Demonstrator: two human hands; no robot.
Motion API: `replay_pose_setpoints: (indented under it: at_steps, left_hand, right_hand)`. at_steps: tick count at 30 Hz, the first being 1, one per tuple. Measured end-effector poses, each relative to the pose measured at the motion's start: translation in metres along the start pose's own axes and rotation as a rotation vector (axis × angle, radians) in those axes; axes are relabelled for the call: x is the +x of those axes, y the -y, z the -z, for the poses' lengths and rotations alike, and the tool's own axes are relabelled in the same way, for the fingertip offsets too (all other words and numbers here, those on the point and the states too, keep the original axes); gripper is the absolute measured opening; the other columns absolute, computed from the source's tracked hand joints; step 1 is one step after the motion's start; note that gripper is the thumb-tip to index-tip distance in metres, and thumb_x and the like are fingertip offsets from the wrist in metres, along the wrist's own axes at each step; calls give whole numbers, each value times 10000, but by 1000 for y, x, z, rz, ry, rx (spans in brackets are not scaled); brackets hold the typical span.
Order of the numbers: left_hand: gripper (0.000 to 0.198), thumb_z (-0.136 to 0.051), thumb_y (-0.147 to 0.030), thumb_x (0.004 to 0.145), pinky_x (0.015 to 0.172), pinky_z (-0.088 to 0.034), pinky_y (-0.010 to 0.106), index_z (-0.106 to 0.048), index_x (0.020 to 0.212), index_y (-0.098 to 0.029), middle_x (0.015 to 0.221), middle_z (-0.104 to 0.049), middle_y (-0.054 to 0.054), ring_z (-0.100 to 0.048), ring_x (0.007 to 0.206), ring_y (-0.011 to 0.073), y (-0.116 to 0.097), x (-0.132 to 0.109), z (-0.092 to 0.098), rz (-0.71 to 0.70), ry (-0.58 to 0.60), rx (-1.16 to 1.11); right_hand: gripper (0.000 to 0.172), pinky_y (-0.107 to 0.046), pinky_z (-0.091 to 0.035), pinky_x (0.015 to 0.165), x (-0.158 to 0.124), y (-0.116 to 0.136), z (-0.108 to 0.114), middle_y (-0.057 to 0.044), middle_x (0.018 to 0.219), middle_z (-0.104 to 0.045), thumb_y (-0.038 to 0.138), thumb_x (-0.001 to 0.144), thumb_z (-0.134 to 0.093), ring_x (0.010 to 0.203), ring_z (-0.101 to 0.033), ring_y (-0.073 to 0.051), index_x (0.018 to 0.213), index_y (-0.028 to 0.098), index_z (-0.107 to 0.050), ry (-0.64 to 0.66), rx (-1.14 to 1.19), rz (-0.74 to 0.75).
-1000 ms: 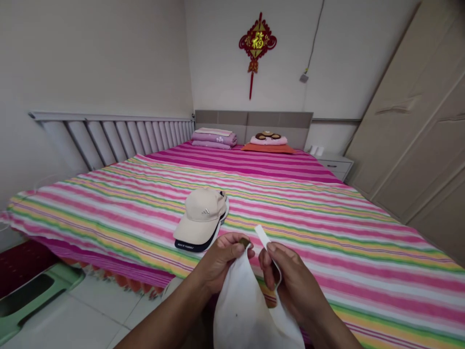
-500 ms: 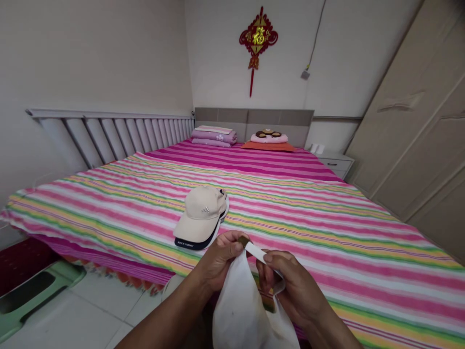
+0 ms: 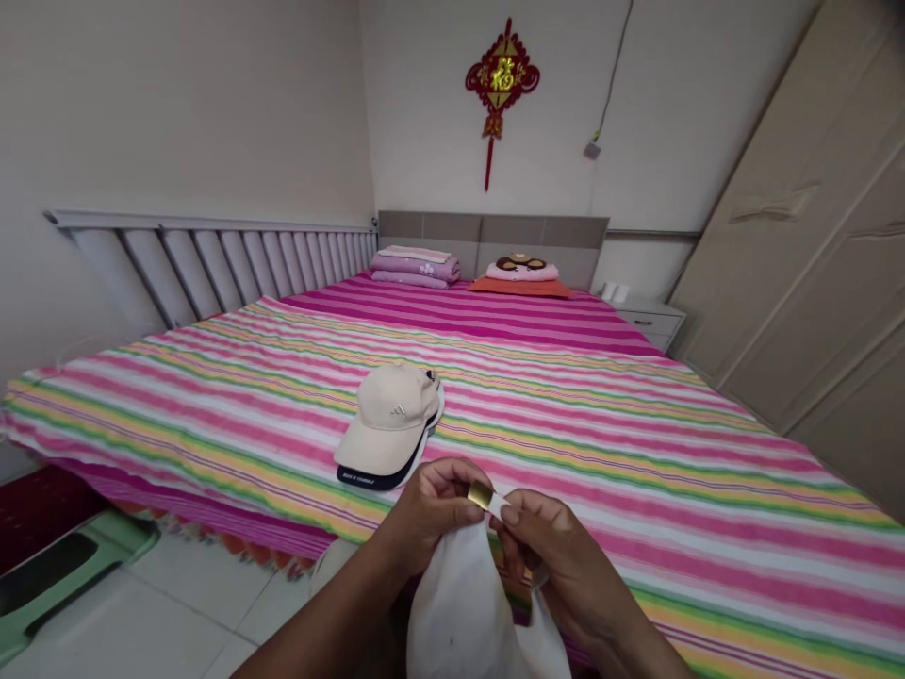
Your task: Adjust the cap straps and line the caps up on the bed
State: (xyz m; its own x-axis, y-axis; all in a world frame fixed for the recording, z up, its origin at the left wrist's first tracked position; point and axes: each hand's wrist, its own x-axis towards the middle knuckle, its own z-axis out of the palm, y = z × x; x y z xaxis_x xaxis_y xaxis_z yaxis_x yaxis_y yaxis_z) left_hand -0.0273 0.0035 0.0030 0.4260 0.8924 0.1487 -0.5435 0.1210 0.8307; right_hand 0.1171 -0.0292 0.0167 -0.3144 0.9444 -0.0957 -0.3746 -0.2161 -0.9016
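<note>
A white cap (image 3: 459, 604) hangs below both hands, its lower part cut off by the frame's bottom edge. My left hand (image 3: 438, 509) pinches the gold-coloured metal buckle (image 3: 481, 494) on the cap's back. My right hand (image 3: 548, 538) is closed on the white strap (image 3: 499, 507), its thumb close to the buckle. Ahead of the left hand, a beige cap (image 3: 387, 420) rests on the bed, stacked over a dark-brimmed cap (image 3: 368, 478) that is mostly hidden.
A striped sheet (image 3: 566, 405) covers the bed. Folded purple bedding (image 3: 417, 269) and a pink pillow (image 3: 523, 272) lie by the headboard (image 3: 544, 240). A railing (image 3: 212, 264) runs along the left, a green stool (image 3: 91, 566) stands lower left, and a nightstand (image 3: 654, 321) at right.
My right hand has moved left along the strap, nearer the buckle, so less strap shows between my hands. The buckle has turned and shows its bright face.
</note>
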Motion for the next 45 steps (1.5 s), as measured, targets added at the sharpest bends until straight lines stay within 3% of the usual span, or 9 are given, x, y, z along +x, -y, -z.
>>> replay_pose_setpoints:
  at_steps: [4, 9, 14, 18, 23, 28, 33, 45]
  left_hand:
    - [226, -736, -156, 542, 623, -388, 222, -641, 747, -147, 702, -570, 15, -518, 652, 102, -1, 0, -2, -29, 67, 89]
    - [250, -752, -170, 507, 628, -375, 217, -646, 732, -148, 713, -546, 9, -503, 677, 105, 0, 1, -1, -90, 6, 115]
    - [232, -734, -163, 538, 581, -378, 209, -636, 748, -146, 686, -569, 3, -513, 613, 94, 2, -2, -3, -4, 30, 135]
    - [221, -723, -171, 563, 564, -398, 215, -635, 762, -135, 677, -594, 12, -537, 594, 102, 3, -4, -4, 31, 12, 68]
    - [231, -725, -188, 562, 560, -424, 247, -630, 766, -135, 655, -608, 13, -556, 565, 119, 5, -5, 1, 42, -67, -56]
    - [265, -739, -184, 539, 529, -425, 248, -621, 771, -138, 630, -608, 7, -560, 531, 124, 7, -5, 3, 47, -101, -50]
    - [264, -738, -171, 538, 530, -419, 240, -616, 770, -140, 624, -596, -1, -552, 539, 119, 8, -6, 2, 53, -82, -36]
    - [257, -724, -218, 555, 612, -409, 250, -644, 785, -135, 681, -580, 21, -524, 639, 136, 2, -7, 3, 11, 6, 221]
  right_hand:
    - [294, -203, -186, 385, 0, -1, -2, 48, 404, -441, 367, 710, -611, 357, -310, -49, 554, 154, -480, 2, -58, 21]
    - [228, -195, -200, 388, -2, 0, 0, 76, 400, -410, 347, 728, -580, 361, -293, -58, 644, 188, -440, 6, -19, 56]
    - [257, -193, -238, 415, -3, 0, -1, 83, 492, -438, 207, 621, -667, 379, -344, -54, 650, 200, -412, -45, 112, 85]
    - [296, -223, -313, 476, -3, 1, -5, 56, 494, -495, 273, 619, -700, 440, -438, -95, 649, 200, -415, -56, 90, 104]
    - [239, -214, -323, 478, -4, 2, 2, 29, 570, -538, 373, 706, -625, 484, -467, -96, 765, 182, -495, -39, -1, 14]
    - [295, -217, -251, 419, -3, -3, 11, 41, 453, -470, 415, 667, -647, 399, -364, -74, 655, 146, -527, -15, -195, -15]
    - [281, -211, -180, 396, -2, -3, 7, 63, 395, -416, 374, 701, -619, 352, -284, -48, 577, 151, -501, -42, -171, 8]
    - [277, -206, -150, 382, 1, 7, 10, 75, 379, -413, 386, 649, -657, 339, -264, -38, 608, 148, -522, 72, -154, -56]
